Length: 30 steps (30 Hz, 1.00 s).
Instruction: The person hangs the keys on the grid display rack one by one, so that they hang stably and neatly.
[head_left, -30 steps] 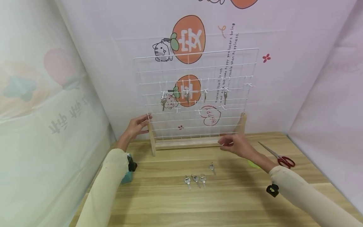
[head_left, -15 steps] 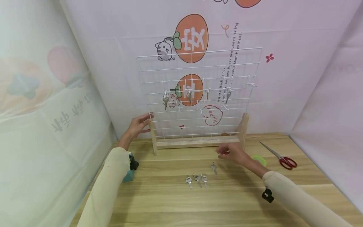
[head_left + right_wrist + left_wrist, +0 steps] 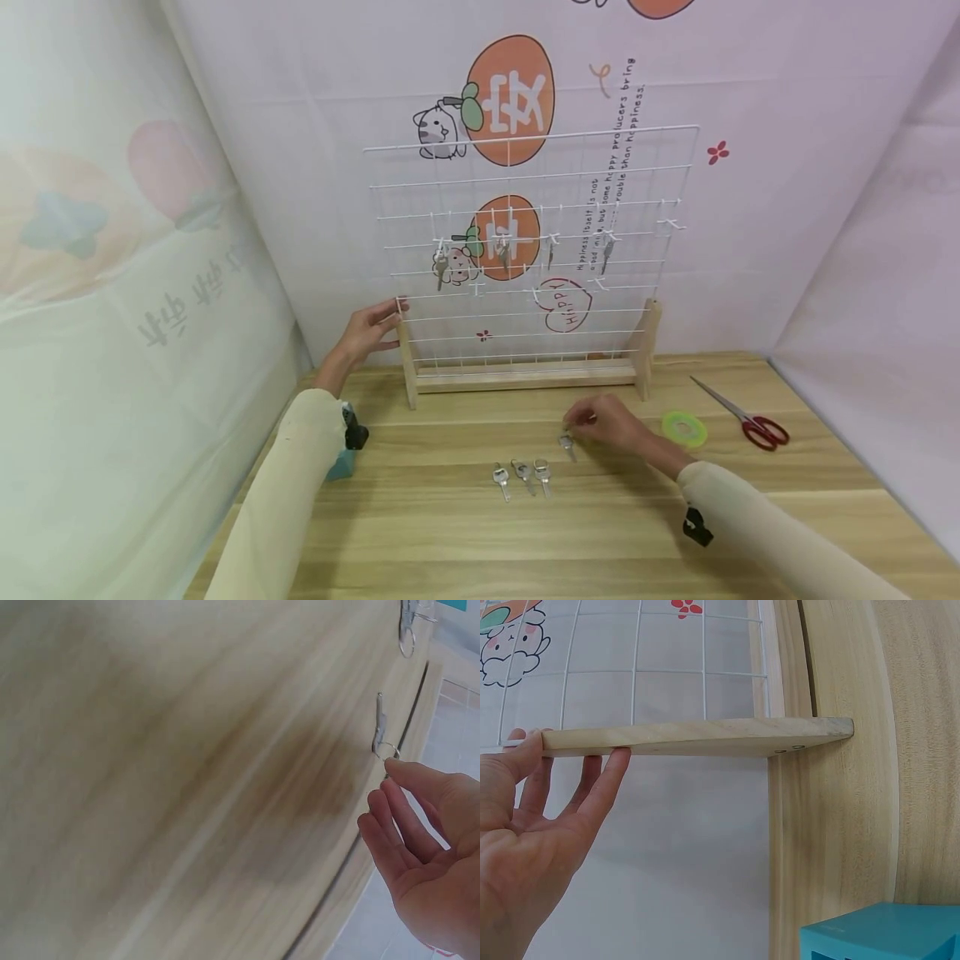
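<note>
My left hand (image 3: 365, 332) grips the upper end of the wooden side post (image 3: 697, 737) of a white wire grid rack (image 3: 525, 304); in the left wrist view the thumb lies on one side of it and fingers reach the other. Low over the table, my right hand (image 3: 609, 423) pinches the small ring of a single silver key (image 3: 567, 444) between thumb and index finger. That key's blade still lies on the wood, as the right wrist view (image 3: 379, 724) also has it. Nearer me lie three more keys (image 3: 522, 475) side by side.
Several keys (image 3: 441, 271) hang from white hooks in one row of the grid, and lower hooks (image 3: 477, 289) carry nothing. Right of my hand lie a yellow-green ring-shaped item (image 3: 684, 429) and red-handled scissors (image 3: 761, 432). A teal box (image 3: 885, 930) stands by my left forearm.
My right hand has come down and toward me from before the rack's base to the single key, and its fingers have closed at the ring. My left hand keeps its grip on the post.
</note>
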Motion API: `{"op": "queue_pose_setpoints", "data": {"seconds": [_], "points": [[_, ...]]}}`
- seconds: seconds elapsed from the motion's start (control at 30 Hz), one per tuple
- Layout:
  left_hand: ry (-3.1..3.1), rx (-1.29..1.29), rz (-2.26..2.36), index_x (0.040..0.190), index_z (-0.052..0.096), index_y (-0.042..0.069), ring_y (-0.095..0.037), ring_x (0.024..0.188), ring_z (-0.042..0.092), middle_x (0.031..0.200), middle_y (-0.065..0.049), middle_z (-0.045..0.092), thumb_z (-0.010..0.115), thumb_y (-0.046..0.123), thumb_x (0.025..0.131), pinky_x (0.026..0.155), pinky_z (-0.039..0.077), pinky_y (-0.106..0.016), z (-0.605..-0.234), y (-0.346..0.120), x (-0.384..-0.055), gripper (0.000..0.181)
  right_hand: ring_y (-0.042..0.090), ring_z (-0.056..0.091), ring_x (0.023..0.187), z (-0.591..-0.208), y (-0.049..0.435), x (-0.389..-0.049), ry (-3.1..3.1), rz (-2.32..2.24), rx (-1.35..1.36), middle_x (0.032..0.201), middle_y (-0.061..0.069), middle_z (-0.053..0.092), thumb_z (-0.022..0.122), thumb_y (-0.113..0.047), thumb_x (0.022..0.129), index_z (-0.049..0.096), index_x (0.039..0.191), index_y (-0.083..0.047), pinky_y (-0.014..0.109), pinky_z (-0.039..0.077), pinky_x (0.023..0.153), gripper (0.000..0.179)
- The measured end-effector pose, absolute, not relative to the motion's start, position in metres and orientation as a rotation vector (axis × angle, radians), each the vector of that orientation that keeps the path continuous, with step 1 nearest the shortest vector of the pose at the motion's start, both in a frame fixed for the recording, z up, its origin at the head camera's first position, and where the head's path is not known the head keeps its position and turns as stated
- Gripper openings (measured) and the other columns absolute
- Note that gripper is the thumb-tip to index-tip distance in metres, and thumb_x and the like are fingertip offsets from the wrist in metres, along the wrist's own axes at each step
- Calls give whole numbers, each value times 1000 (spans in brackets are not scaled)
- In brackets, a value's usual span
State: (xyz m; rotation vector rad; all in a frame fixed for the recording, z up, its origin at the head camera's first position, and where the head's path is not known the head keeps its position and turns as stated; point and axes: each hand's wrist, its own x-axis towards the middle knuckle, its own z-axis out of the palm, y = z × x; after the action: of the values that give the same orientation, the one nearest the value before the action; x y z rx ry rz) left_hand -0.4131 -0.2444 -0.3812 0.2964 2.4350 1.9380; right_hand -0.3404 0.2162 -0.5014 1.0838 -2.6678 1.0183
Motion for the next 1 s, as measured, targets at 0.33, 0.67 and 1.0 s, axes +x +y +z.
{"op": "queue_pose_setpoints", "data": {"seconds": [0.33,0.67,1.0], "points": [[2440,275,1941,155,51,10,-31,148,42,158,-10,49,54,14,110,102,56,-54,-381,-242,-413,45,19,73,85,-509,212,-340,-2708,968,1045,91,8,78,79,6,87,80,90,-4,35,65,75,11],[2437,294,1932,155,49,8,-33,149,39,159,-12,48,53,13,111,104,54,-57,-377,-243,-409,45,12,74,81,-504,213,-334,-2710,982,993,89,5,79,79,0,90,77,95,-6,25,62,73,8],[2434,299,1924,157,47,8,-33,149,40,159,-13,48,52,13,111,105,53,-56,-378,-243,-408,47,17,74,82,-482,225,-330,-2672,1046,1003,89,6,78,75,6,91,76,98,-2,26,62,73,11]]}}
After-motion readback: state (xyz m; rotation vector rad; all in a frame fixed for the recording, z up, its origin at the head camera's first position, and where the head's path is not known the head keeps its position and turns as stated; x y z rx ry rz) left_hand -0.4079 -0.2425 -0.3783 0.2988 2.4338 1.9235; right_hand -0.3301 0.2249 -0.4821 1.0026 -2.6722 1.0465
